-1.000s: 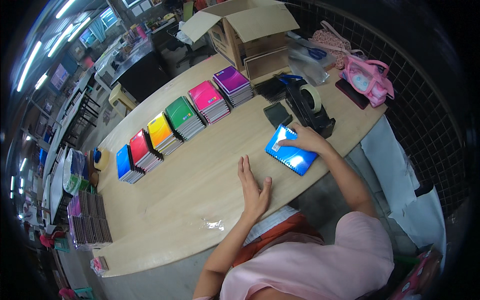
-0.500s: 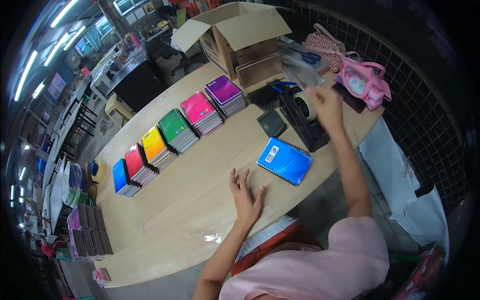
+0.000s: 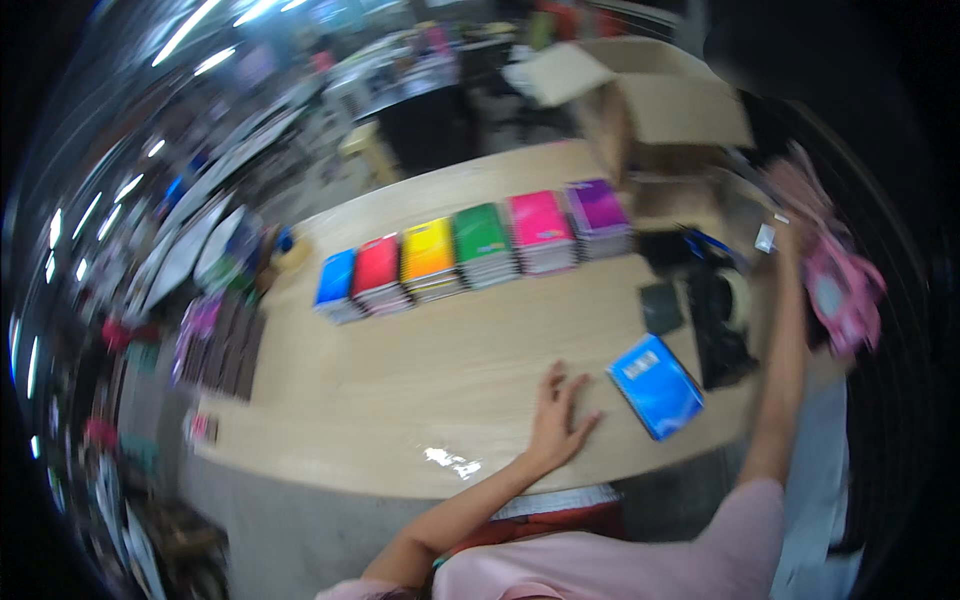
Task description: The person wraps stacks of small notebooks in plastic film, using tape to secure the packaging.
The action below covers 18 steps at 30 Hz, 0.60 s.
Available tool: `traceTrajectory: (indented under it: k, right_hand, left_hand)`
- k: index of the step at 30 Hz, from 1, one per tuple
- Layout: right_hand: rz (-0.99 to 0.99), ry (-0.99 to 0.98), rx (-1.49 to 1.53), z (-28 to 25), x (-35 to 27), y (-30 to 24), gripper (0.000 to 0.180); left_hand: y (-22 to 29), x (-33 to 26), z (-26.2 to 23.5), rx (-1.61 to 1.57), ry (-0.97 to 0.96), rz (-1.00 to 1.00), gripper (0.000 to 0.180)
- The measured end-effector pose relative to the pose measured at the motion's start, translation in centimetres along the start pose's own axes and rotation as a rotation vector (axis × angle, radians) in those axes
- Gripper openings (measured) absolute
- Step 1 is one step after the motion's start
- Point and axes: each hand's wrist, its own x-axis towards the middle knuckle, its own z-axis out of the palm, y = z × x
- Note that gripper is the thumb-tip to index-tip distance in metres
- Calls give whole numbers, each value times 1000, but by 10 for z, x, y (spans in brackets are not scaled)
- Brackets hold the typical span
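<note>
My left hand (image 3: 562,425) rests on the tabletop with its fingers spread, holding nothing. To its right lies a blue spiral notebook (image 3: 657,387) with a white label on its cover, apart from the hand. My right hand (image 3: 790,235) is stretched far out to the right, beyond the black tape dispenser (image 3: 715,330) and beside the pink bag (image 3: 845,295). Its fingers are blurred. A small white patch (image 3: 766,238) shows at the fingertips; whether the hand holds it I cannot tell. The tape roll (image 3: 738,300) sits in the dispenser.
Across the table (image 3: 450,370) runs a row of notebook stacks: blue (image 3: 337,285), red (image 3: 379,272), yellow (image 3: 430,257), green (image 3: 484,243), pink (image 3: 541,230) and purple (image 3: 598,218). An open cardboard box (image 3: 680,110) stands at the back right. More stacked notebooks (image 3: 225,345) are at the left end.
The view has swung left, so the table sits farther right. My right hand has moved from above the tape dispenser out toward the pink bag. My left hand still lies on the table.
</note>
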Motion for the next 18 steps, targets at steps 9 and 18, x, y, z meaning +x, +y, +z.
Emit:
traceTrajectory:
  k: [9, 18]
  right_hand:
    - [-399, -154, 1043, -273, -290, -166, 31]
    - [1019, -1446, 2035, -282, -559, -308, 33]
  left_hand:
    - [66, -19, -73, 87, 460, 411, 53]
    - [16, -74, -164, 650, 301, -127, 26]
